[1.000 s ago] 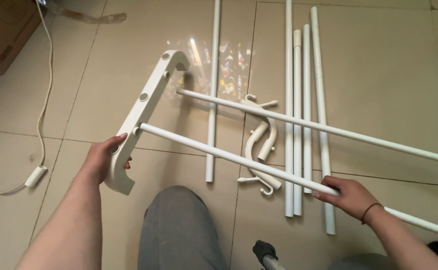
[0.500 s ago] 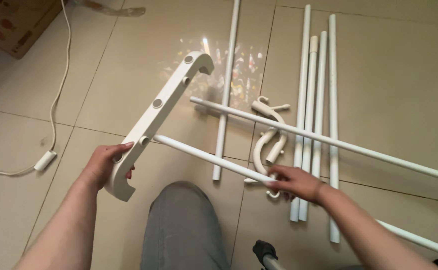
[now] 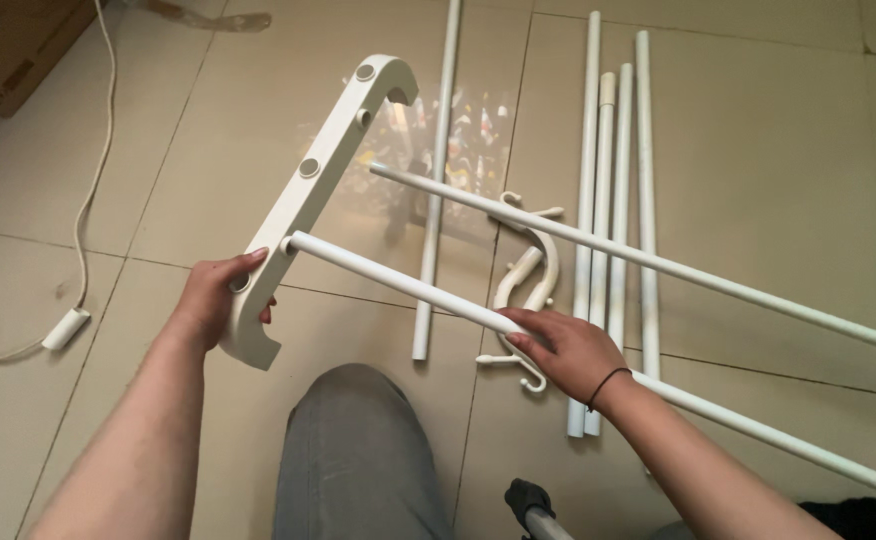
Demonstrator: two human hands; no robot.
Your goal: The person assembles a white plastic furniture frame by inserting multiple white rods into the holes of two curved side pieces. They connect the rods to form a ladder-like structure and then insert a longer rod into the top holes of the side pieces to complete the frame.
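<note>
Left hand (image 3: 220,300) wrapped around the lower end of a white curved side bracket (image 3: 310,190) held tilted above the tiled floor (image 3: 158,200), right hand (image 3: 568,352) closed over a white rod (image 3: 408,285) plugged into that bracket, second rod (image 3: 658,262) just above, spare tubes (image 3: 618,180) and white hooks (image 3: 533,275) lying beyond, grey-trousered knee (image 3: 358,450) below.

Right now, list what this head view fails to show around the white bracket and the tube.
- Tube: far end cut off by the right edge.
- Left hand: fingers hidden behind the curved bracket.
- Tube under the right hand: covered by the palm.
- Plastic bag: contents blurred by glare.
- Cardboard box: cropped at the top-left corner.
</note>
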